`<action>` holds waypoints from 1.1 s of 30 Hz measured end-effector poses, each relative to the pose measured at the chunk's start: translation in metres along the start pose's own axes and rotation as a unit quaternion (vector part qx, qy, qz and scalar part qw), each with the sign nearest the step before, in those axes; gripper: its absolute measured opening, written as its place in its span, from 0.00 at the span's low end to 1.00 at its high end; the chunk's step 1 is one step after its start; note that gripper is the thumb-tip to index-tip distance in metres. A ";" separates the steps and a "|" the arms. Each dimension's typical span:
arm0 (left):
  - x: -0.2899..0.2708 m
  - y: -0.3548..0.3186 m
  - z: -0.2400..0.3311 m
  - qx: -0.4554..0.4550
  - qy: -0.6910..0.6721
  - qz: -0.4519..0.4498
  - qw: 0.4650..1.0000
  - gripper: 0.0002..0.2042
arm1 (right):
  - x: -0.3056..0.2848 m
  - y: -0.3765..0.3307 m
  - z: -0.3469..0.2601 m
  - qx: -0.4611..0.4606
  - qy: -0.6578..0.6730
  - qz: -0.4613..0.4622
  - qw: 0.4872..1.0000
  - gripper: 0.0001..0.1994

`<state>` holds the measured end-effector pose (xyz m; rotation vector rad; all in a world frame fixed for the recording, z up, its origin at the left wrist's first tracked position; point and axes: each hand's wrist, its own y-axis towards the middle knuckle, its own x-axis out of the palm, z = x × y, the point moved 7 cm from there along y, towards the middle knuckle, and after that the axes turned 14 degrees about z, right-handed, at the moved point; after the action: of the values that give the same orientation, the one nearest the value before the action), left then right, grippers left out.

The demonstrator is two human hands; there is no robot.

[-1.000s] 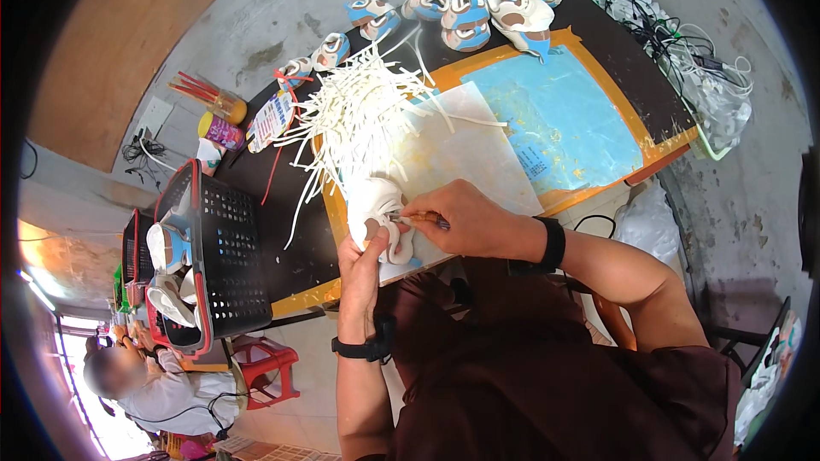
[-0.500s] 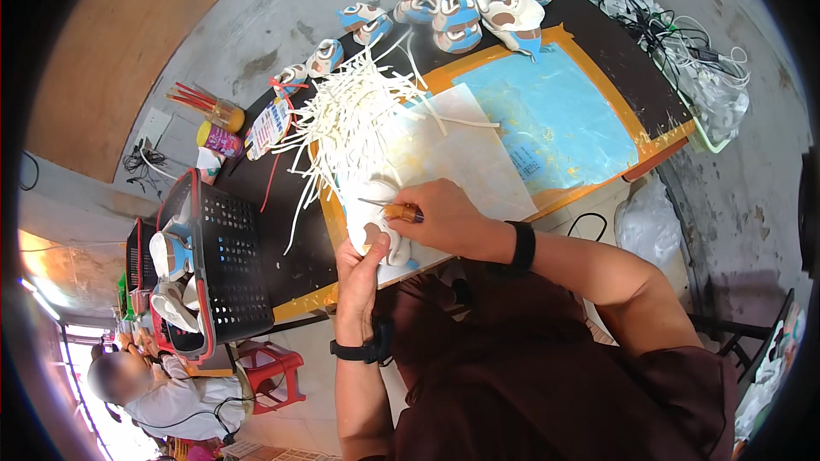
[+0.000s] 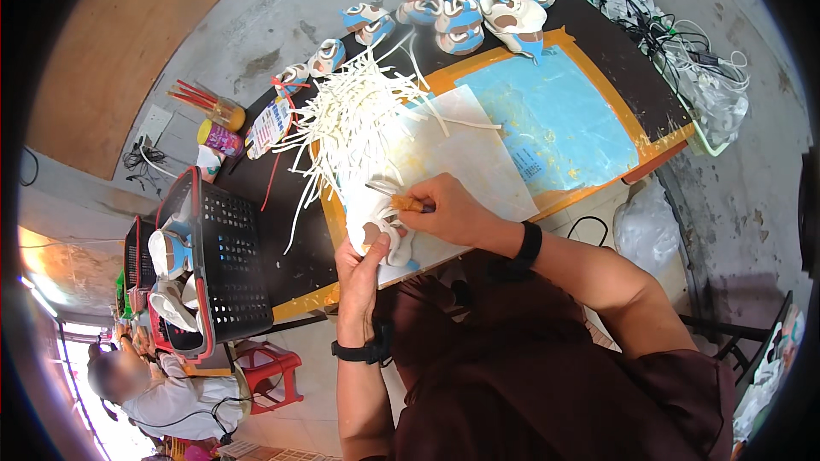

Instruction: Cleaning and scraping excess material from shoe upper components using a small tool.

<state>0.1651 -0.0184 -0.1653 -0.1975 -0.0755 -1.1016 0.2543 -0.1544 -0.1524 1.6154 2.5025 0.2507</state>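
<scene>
At the table's near edge, my left hand (image 3: 359, 268) is closed round the near end of a white shoe upper (image 3: 363, 212) with brown patches, thumb on top. My right hand (image 3: 451, 212) grips the amber handle of an awl (image 3: 408, 203). Its thin metal shank points left and away, over the white upper; whether the tip touches it I cannot tell. A thin white strand shows beside the handle, against the upper. Just beyond the upper lies a heap of white laces (image 3: 346, 111).
Shoe uppers in white, blue and brown (image 3: 459, 21) stand along the far edge. A blue sheet (image 3: 555, 111) is taped to the table at right. A black basket (image 3: 231, 248) with shoes stands at left, near a purple can (image 3: 220, 138). Another person (image 3: 184, 397) sits at lower left.
My right hand has shifted slightly to the right, and the awl has tilted so that its tip points farther away. My left hand keeps its hold on the shoe upper.
</scene>
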 end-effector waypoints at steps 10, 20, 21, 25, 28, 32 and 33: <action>-0.008 0.003 0.001 -0.003 0.060 0.023 0.998 0.12 | 0.014 -0.006 -0.021 0.202 0.286 -0.128 0.928 0.08; -0.008 0.006 0.006 -0.060 0.006 -0.002 0.998 0.14 | 0.002 0.002 -0.005 -0.017 0.087 -0.048 0.995 0.08; -0.006 0.006 0.006 -0.067 0.004 -0.007 0.998 0.14 | 0.003 0.000 -0.005 -0.016 0.069 -0.064 0.995 0.08; -0.008 0.007 0.003 -0.070 0.004 -0.021 0.997 0.15 | 0.006 -0.003 -0.016 -0.092 -0.041 -0.052 0.994 0.09; -0.006 0.006 -0.001 -0.081 0.005 -0.036 0.996 0.15 | 0.012 -0.004 -0.008 -0.070 -0.058 -0.038 0.995 0.09; -0.002 0.002 0.002 -0.070 -0.007 -0.031 0.997 0.14 | 0.014 -0.011 -0.010 -0.051 -0.005 0.031 0.998 0.09; -0.001 0.002 0.004 -0.067 -0.004 -0.031 0.997 0.14 | 0.015 -0.012 -0.010 -0.045 0.004 0.032 0.998 0.09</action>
<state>0.1663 -0.0161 -0.1620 -0.3216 -0.0154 -1.1684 0.2358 -0.1465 -0.1462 1.6633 2.4118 0.3719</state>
